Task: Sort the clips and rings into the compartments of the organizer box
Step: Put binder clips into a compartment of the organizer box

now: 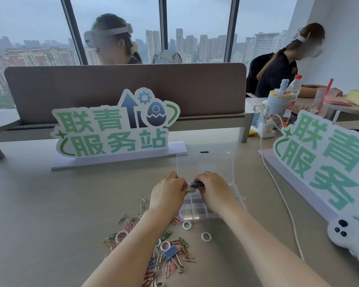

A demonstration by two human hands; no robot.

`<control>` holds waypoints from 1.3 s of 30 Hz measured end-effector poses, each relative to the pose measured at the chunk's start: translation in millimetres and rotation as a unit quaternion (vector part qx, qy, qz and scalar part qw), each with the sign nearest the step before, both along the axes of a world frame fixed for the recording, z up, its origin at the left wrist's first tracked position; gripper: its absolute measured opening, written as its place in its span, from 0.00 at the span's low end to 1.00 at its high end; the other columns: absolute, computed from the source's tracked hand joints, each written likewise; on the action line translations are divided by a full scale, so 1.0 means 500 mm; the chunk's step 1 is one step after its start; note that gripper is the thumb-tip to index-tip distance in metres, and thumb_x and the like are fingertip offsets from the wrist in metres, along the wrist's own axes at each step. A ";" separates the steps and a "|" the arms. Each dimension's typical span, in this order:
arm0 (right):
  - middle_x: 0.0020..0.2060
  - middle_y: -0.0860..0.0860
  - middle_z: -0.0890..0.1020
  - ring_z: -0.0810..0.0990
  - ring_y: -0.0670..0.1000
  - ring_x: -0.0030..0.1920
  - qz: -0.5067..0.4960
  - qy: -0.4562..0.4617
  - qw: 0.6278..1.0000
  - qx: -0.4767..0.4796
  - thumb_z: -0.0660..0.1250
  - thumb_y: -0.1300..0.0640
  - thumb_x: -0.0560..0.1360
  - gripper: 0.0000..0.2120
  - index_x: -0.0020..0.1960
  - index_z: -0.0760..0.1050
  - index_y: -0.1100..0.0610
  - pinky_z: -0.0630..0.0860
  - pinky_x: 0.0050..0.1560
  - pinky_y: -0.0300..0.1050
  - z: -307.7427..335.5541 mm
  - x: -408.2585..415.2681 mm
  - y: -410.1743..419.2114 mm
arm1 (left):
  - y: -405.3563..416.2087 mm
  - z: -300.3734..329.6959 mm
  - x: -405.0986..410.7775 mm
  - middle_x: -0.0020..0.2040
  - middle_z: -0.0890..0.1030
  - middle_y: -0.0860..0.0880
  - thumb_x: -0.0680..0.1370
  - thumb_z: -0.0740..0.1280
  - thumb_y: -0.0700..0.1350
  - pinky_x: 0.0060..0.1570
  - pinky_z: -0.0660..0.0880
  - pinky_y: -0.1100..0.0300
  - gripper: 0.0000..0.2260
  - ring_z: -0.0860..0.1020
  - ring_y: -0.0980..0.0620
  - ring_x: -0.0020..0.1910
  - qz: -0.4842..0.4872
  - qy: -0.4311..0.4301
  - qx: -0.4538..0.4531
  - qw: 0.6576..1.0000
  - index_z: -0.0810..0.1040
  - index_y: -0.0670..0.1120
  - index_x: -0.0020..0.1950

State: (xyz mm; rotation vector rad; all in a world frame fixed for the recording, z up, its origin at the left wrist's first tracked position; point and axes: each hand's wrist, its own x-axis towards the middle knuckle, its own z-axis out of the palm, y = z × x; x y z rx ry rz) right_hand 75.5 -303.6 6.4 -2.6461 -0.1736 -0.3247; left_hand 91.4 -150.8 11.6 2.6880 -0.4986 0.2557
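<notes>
A clear organizer box [197,213] with small compartments lies open on the desk, its lid [205,164] folded back flat. Above its far compartments my left hand [168,193] pinches a beige binder clip [190,190]. My right hand [214,187] pinches a dark blue binder clip [197,184] right beside it. A heap of coloured paper clips [153,251] is spread in front of the box, with a blue binder clip [171,252] among them. Rings lie loose: a pale blue ring [187,225], a mint ring [206,237] and a pink ring [120,236].
A green-lettered sign [112,129] stands behind the box, and another sign [327,162] stands to the right. A white cable [278,189] runs down the desk's right side past a white plush toy [348,235]. Two people sit beyond the desk divider [124,88].
</notes>
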 end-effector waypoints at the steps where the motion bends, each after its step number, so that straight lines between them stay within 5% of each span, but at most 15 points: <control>1: 0.50 0.52 0.79 0.75 0.53 0.51 0.003 0.001 1.000 0.000 0.63 0.63 0.77 0.09 0.54 0.80 0.56 0.74 0.50 0.49 -0.001 0.000 0.001 | 0.000 -0.001 0.001 0.48 0.74 0.51 0.78 0.65 0.51 0.38 0.72 0.57 0.08 0.76 0.49 0.43 0.001 0.004 -0.005 1.000 0.81 0.50 0.53; 16: 0.50 0.53 0.75 0.76 0.54 0.48 0.024 0.025 0.999 -0.022 0.64 0.63 0.76 0.10 0.54 0.80 0.57 0.71 0.45 0.43 0.014 0.006 0.005 | 0.003 -0.006 0.005 0.45 0.80 0.50 0.72 0.72 0.48 0.45 0.77 0.53 0.05 0.78 0.49 0.44 0.026 0.073 -0.099 0.992 0.81 0.49 0.46; 33: 0.51 0.52 0.74 0.74 0.53 0.55 0.036 0.012 0.998 -0.042 0.63 0.62 0.78 0.13 0.60 0.80 0.56 0.72 0.50 0.44 -0.005 0.001 0.022 | 0.015 -0.014 -0.009 0.47 0.78 0.50 0.74 0.69 0.46 0.44 0.74 0.55 0.03 0.78 0.48 0.45 0.013 0.057 -0.087 0.995 0.80 0.47 0.43; 39: 0.54 0.55 0.78 0.72 0.55 0.58 0.038 0.010 0.997 -0.070 0.60 0.65 0.78 0.17 0.63 0.79 0.55 0.65 0.47 0.41 -0.008 -0.005 0.027 | 0.020 -0.012 -0.020 0.47 0.78 0.51 0.75 0.69 0.46 0.46 0.75 0.53 0.03 0.77 0.48 0.46 0.011 0.050 -0.077 0.996 0.80 0.47 0.44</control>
